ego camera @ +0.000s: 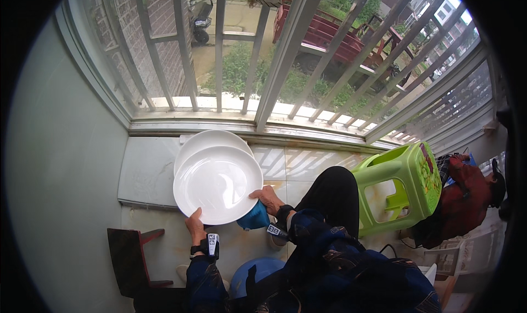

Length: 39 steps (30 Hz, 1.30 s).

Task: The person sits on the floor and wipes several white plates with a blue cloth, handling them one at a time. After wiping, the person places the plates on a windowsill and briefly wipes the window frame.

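Note:
A glossy white round plate (214, 177) is tilted toward me between my hands. My left hand (196, 226) grips its lower-left rim, thumb on top. On the lower-right rim is the thumb of my right hand (268, 198), its other fingers hidden beneath. A teal-blue cloth (253, 216) hangs under the plate against my right hand and looks held in it. Behind the front plate shows a second white plate (206, 138), mostly covered; whether the two touch I cannot tell.
A white slab (148, 171) lies by the left wall, below the barred window. A dark wooden stool (127, 261) rests on its side at left. A green plastic stool (370, 202), tipped over, is at right, with a person (463, 206) beyond. A blue round plastic item (257, 267) sits below.

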Available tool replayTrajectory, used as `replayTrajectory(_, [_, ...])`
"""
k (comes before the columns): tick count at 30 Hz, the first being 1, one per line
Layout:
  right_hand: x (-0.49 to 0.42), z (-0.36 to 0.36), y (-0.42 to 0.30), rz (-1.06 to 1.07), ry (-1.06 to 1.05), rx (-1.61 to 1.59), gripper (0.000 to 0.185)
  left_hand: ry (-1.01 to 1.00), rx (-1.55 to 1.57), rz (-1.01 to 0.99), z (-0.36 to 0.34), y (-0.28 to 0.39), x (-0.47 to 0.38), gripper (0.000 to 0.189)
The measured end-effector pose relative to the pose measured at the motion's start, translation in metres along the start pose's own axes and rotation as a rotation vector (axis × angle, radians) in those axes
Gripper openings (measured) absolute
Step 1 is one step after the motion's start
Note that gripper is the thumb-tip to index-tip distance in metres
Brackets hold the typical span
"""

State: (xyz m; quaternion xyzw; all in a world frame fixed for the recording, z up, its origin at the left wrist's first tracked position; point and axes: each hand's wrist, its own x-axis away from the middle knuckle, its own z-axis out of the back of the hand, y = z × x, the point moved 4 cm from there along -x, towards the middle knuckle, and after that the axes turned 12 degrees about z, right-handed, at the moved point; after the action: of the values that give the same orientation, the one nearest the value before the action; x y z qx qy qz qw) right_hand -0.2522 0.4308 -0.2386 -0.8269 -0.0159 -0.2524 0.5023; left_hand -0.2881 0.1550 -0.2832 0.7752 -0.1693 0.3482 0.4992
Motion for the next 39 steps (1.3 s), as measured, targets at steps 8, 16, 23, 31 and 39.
replayTrajectory(8, [-0.056, 0.022, 0.017, 0.064, 0.003, 0.507, 0.036, 0.124, -0.150, -0.090, -0.011, -0.004, -0.010, 0.041])
replayTrajectory(16, [-0.083, 0.016, -0.004, 0.079, -0.083, 1.157, 0.055, 0.186, -0.405, 0.069, -0.007, -0.011, -0.036, 0.055])
replayTrajectory(23, [-0.076, -0.001, -0.026, -0.012, -0.103, 1.360, 0.050, 0.194, -0.484, 0.029, 0.010, -0.032, -0.075, 0.063])
replayTrajectory(31, [-0.054, -0.037, -0.060, 0.020, -0.468, 1.661, 0.044, 0.257, -0.594, 0.046, 0.023, -0.043, -0.111, 0.070])
replayTrajectory(39, [0.031, -0.078, -0.118, 0.114, -0.867, 1.603, 0.033, 0.216, -0.426, 0.142, -0.002, -0.030, -0.093, 0.033])
